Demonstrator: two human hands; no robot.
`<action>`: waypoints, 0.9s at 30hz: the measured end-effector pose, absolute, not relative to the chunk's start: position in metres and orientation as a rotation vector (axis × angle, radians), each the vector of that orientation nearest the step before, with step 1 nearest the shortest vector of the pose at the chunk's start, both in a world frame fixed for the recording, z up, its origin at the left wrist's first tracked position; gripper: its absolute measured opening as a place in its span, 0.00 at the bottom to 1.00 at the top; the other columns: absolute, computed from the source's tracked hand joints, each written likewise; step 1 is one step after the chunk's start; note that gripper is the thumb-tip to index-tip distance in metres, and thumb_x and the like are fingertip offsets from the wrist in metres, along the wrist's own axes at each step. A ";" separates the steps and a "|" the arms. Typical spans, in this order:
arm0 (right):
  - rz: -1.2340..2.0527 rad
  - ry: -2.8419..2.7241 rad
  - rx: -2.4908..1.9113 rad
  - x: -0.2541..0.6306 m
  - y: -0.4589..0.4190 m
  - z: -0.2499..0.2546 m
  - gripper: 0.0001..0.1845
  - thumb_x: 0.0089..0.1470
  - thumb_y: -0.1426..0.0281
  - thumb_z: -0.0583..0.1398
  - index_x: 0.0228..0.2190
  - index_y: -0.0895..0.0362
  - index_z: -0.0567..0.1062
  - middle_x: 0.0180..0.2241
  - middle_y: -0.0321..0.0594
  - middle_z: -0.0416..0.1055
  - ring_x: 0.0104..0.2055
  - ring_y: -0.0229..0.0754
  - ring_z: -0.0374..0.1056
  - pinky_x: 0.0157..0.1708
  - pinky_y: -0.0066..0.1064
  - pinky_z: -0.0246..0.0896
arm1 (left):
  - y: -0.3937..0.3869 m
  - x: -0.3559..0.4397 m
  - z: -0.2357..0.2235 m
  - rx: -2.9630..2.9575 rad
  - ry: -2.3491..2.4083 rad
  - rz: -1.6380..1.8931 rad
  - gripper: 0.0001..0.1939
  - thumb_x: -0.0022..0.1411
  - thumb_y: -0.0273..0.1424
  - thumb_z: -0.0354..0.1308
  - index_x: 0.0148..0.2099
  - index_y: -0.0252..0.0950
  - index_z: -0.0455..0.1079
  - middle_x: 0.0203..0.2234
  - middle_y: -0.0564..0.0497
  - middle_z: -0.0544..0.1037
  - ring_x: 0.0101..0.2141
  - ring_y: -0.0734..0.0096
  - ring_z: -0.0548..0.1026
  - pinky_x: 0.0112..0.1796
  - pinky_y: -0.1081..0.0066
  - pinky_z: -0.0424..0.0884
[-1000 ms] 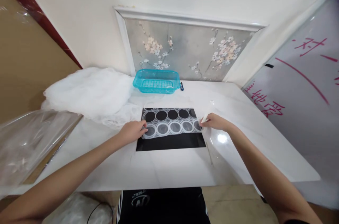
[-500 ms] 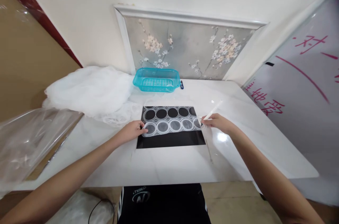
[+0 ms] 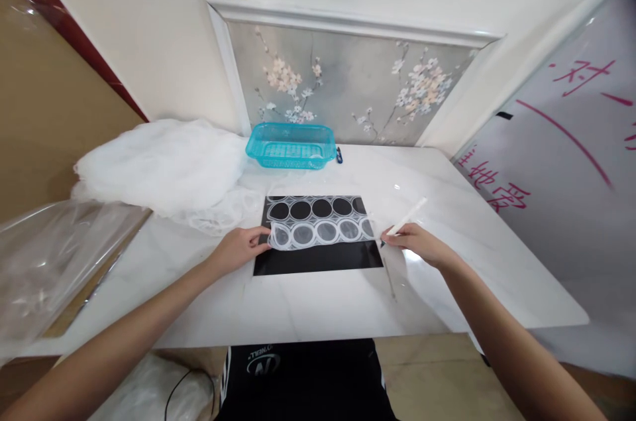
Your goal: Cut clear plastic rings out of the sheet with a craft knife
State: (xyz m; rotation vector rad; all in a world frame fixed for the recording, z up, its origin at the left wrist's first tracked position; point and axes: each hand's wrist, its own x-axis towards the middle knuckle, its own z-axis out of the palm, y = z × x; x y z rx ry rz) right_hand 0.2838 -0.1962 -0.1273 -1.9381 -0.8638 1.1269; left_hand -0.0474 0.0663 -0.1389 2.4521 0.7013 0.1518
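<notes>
- Table, white with faint grey veins, stretches across in front of the person, whose two bare arms reach over its near edge.
- White board, on the right, carrying strokes and characters in pinkish red.
- Flower picture in a white frame on the wall, its foot hidden partly by what stands on the table.
- Heap of white fabric, loose and puffy, at the table's far left; ringed lace spreads from its near side.
- Black mat, flat on the table, in front of the person.
- Blue basket, see-through plastic, standing beyond the mat near the wall.
- Lace, sheer and white with rows of rings, lying across the mat; its near row looks milkier, and a bare black band shows below it.
- Right hand, just beside the mat's right edge, fingers closed around a pen.
- Left hand, at the mat's left edge, thumb and forefinger gripping the lace's left end.
- Pen, slim and white, slanting, its dark tip pointing down near the mat.
- Small dark blue thing, right beside the basket.
</notes>
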 end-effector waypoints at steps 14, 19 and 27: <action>1.066 -0.701 -1.845 0.286 -0.182 -0.133 0.17 0.41 0.56 0.66 0.29 0.57 0.81 0.35 0.43 0.76 0.41 0.47 0.70 0.42 0.36 0.62 | 0.070 -0.041 -0.137 2.829 0.469 0.313 0.18 0.64 0.44 0.48 0.35 0.39 0.75 0.24 0.55 0.79 0.23 0.76 0.72 0.26 0.75 0.60; 1.008 -0.587 -1.560 0.289 -0.153 -0.127 0.16 0.35 0.59 0.70 0.26 0.57 0.81 0.41 0.44 0.76 0.53 0.52 0.66 0.55 0.40 0.58 | 0.106 -0.006 -0.106 2.632 0.805 0.242 0.22 0.58 0.49 0.51 0.31 0.37 0.75 0.14 0.56 0.67 0.20 0.75 0.66 0.23 0.75 0.55; 0.817 -0.615 -1.499 0.292 -0.126 -0.124 0.16 0.38 0.59 0.69 0.26 0.58 0.80 0.43 0.45 0.76 0.55 0.53 0.64 0.54 0.41 0.58 | 0.122 0.020 -0.109 2.838 1.001 -0.053 0.26 0.61 0.49 0.47 0.56 0.40 0.65 0.27 0.50 0.77 0.31 0.63 0.74 0.28 0.72 0.60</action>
